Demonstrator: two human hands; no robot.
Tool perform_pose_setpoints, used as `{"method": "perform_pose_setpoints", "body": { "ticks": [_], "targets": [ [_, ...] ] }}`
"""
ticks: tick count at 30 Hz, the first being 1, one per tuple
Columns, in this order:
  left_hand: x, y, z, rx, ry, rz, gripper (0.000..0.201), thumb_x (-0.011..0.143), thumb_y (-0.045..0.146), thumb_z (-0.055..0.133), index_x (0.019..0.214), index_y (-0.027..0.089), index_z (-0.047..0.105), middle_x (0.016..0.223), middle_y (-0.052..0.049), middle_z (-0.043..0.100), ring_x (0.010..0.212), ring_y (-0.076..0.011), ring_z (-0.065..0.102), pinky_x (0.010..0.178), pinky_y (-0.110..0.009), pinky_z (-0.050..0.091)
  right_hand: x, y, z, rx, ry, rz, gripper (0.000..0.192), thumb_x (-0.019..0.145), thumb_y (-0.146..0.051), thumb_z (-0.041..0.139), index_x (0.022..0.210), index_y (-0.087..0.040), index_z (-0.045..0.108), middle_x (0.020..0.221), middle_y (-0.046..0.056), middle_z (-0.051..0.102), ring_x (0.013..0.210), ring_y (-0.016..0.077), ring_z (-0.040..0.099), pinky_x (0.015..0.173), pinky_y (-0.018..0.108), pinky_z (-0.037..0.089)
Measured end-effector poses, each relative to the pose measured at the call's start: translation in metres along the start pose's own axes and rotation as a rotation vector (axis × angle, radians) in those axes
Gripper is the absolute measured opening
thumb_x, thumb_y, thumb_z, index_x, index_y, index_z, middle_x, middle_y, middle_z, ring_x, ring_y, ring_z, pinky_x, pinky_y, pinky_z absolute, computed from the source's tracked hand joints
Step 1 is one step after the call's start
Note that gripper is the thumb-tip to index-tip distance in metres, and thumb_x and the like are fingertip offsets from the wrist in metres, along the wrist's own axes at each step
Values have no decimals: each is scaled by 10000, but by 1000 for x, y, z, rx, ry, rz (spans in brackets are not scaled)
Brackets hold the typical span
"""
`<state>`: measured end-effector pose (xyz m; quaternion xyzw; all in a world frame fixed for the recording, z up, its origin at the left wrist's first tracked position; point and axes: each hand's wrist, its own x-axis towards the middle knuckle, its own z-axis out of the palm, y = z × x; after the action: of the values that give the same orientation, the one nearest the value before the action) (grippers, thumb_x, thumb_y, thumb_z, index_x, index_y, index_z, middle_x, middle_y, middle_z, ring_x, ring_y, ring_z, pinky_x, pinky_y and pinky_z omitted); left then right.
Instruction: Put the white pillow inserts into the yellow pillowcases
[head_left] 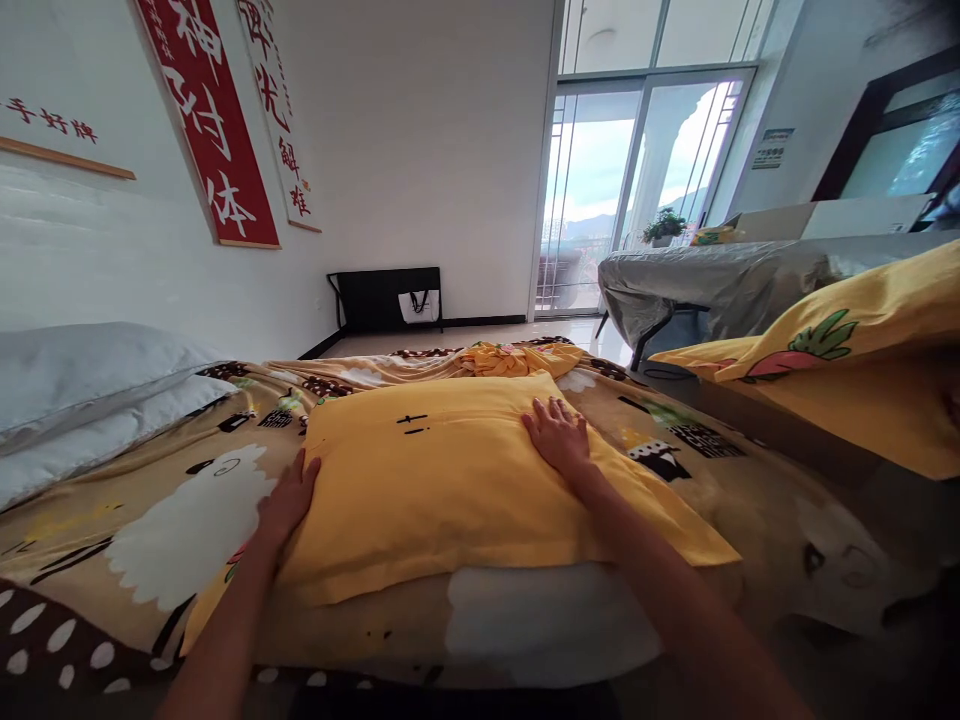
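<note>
A yellow pillow (457, 480) lay flat in the middle of the bed, on top of a tan cartoon-print blanket (187, 520) with a white sheep figure on it. The left hand (289, 500) rested against the pillow's left edge, palm down on the blanket side, its fingers (307, 470) held close together and touching the yellow fabric. The right hand (559, 435) lay flat on the pillow's upper right part, fingers (551, 410) slightly spread and pressing on the cover; neither hand pinched anything. A white inner pillow end (540, 610) showed below the near edge of the yellow cover. To the left, two white pillows (90, 390) were stacked by the wall, under red hanging scrolls (210, 120). A second yellow pillow with a carrot print (847, 350) sat at the right, well apart from the hands. Beyond the bed stood a grey-covered worktop (720, 280) near the glass balcony doors (637, 170).
</note>
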<state>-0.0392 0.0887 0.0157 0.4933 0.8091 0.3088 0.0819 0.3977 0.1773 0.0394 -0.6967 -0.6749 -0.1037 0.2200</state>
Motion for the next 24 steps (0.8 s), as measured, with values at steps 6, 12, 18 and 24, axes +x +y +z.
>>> {"method": "perform_pose_setpoints", "body": {
  "ticks": [6,12,18,24],
  "targets": [
    [-45,109,14,234,281,609,617,812,98,344,1424,166,361,1517,-104,307,1385,-200,306,1087,-441,294,-40,-90,-14,134,149,-294,505,956,-344,298,1418,-160,391,1487,136,351,1364,240,331,1079,461,230],
    [-79,146,75,257,168,822,476,932,267,320,1388,187,427,1458,-59,422,1362,-195,346,1109,-414,276,-66,-109,9,165,184,-506,464,961,-365,330,1377,-200,450,1453,90,421,1363,209,332,1119,434,169],
    [-79,72,50,330,349,648,503,955,385,273,1413,212,385,1488,-74,374,1392,-212,286,1137,-446,204,-60,30,18,15,219,-140,552,963,-466,270,1430,-189,369,1480,114,371,1361,245,340,1091,460,243],
    [-105,-26,30,325,314,300,618,919,452,174,1465,177,265,1518,-112,307,1410,-242,253,1108,-510,273,-118,157,37,43,-31,-9,585,931,-437,206,1382,-136,425,1404,114,481,1312,218,426,1064,409,344]
  ]
}}
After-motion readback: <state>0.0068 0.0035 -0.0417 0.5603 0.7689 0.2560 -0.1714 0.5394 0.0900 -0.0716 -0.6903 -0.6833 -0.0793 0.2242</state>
